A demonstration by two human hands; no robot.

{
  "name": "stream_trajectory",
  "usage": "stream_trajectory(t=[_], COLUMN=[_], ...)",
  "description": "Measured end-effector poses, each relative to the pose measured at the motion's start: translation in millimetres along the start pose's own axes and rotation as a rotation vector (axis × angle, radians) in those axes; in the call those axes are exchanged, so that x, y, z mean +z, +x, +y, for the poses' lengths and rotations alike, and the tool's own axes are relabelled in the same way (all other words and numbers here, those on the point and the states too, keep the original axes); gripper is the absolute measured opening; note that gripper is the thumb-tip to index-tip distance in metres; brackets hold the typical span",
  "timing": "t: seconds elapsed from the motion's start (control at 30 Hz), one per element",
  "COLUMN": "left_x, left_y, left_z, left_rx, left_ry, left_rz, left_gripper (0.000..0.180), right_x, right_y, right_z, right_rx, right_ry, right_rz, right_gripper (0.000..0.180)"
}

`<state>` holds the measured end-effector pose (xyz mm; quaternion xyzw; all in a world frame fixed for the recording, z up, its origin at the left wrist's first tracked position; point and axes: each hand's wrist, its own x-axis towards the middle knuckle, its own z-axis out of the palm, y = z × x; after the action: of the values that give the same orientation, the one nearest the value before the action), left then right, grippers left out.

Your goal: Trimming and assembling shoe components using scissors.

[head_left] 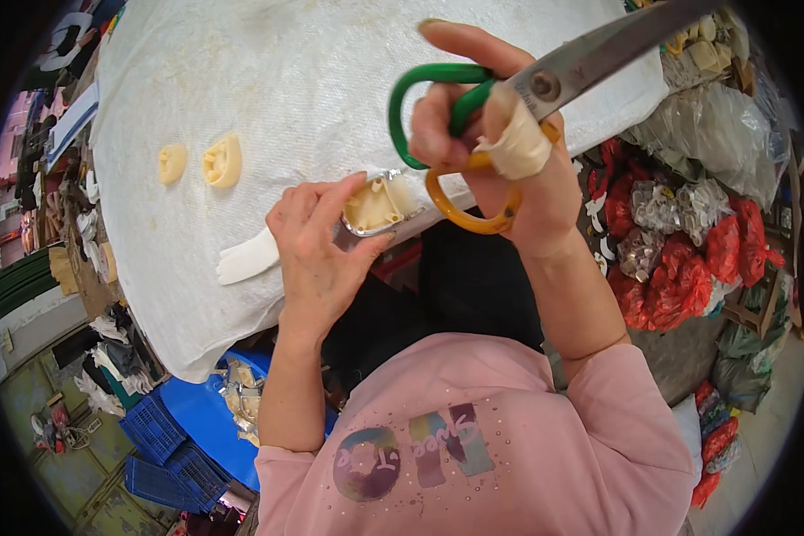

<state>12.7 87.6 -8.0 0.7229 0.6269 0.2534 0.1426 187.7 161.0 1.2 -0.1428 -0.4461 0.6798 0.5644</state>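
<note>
Cream piece: hollow, silver-rimmed, held at the near edge of the white cloth | my left hand pinches it, partly covering its left side | my right hand curls through green-and-orange scissors, one finger stretched out | around: two hollow cream parts, white strip beside my left hand, red bags right

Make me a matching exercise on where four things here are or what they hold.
1. scissors
2. silver-rimmed cream piece
3. white strip
4. blue tub

A. lying on the white sheet
B. holding scraps, at the lower left
C. held in the left hand
D. in the right hand, blades pointing to the upper right

Pairs: 1-D; 2-C; 3-A; 4-B
</note>
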Motion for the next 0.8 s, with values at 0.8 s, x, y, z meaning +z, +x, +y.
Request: stream_trajectory(t=[0.8], left_x=[7], left_y=[1], left_z=[1], left_rx=[0.027], left_ry=[-0.001], left_rz=[0.021], left_gripper=[0.056], right_x=[2], right_y=[-56], right_z=[37], right_rx=[-0.092], right_ry=[0.129], right_rz=[0.250], right_gripper=[0.041])
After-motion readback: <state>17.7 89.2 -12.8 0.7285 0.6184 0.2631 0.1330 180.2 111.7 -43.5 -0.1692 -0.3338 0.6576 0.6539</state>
